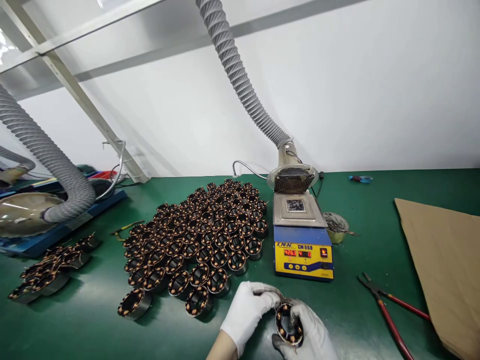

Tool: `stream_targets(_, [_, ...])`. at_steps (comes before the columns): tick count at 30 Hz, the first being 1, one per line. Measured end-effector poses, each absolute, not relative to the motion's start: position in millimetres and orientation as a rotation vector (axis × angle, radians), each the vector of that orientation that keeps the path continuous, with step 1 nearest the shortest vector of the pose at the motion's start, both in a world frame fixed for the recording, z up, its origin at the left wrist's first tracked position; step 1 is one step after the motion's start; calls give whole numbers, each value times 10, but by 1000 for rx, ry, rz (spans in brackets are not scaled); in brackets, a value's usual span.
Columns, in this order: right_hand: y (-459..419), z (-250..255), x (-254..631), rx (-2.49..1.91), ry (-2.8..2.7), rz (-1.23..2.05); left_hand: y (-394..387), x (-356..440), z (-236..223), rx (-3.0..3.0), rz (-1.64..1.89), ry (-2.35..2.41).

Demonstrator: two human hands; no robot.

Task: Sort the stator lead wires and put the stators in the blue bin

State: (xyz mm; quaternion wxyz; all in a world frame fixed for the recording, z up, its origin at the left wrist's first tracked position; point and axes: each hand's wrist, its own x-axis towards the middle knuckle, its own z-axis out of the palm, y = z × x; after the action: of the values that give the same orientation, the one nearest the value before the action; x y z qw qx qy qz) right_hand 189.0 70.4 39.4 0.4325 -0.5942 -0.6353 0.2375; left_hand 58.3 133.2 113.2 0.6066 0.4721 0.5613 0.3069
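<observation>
A ring-shaped motor stator (279,327) with copper windings is tilted in my gloved hands at the bottom of the head view. My right hand (313,332) grips its right side, one digit reaching into the opening and darkened fingertips around the lower left edge. At its upper edge, my left hand (249,307) is closed in a pinch; the exact contact is partly hidden. Left of my hands, a large group of similar stators (198,275) stands on the green table. Just beyond is a blue and yellow solder pot (303,260) marked CM 558, its display lit.
A small cup (336,237) with a tool across it sits beside the solder pot. Red-handled pliers (388,315) and brown cardboard (442,270) lie to the right. A grey extraction hose (240,75) hangs behind. More stators (56,285) lie far left.
</observation>
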Motion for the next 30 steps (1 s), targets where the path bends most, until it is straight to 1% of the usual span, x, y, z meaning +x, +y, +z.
stream_targets(4, [703, 375, 1887, -1455, -1593, 564, 1383, 505, 1139, 931, 959, 1291])
stream_targets(9, [711, 394, 1928, -1441, -1660, 544, 1346, 592, 1037, 888, 785, 1144])
stream_targets(15, [701, 443, 1950, -1486, -1725, 568, 1299, 670, 1082, 883, 807, 1153])
stream_targets(19, [688, 399, 1923, -1494, -1672, 524, 1333, 658, 1144, 915, 1025, 1303])
stream_targets(20, [690, 392, 1924, -1481, -1683, 514, 1331, 667, 1151, 926, 1035, 1315])
stream_targets(24, [707, 402, 1954, -1483, -1757, 456, 1282, 764, 1117, 896, 820, 1209])
stream_targets(30, [718, 411, 1965, -1489, -1841, 436, 1331, 829, 1002, 765, 865, 1160])
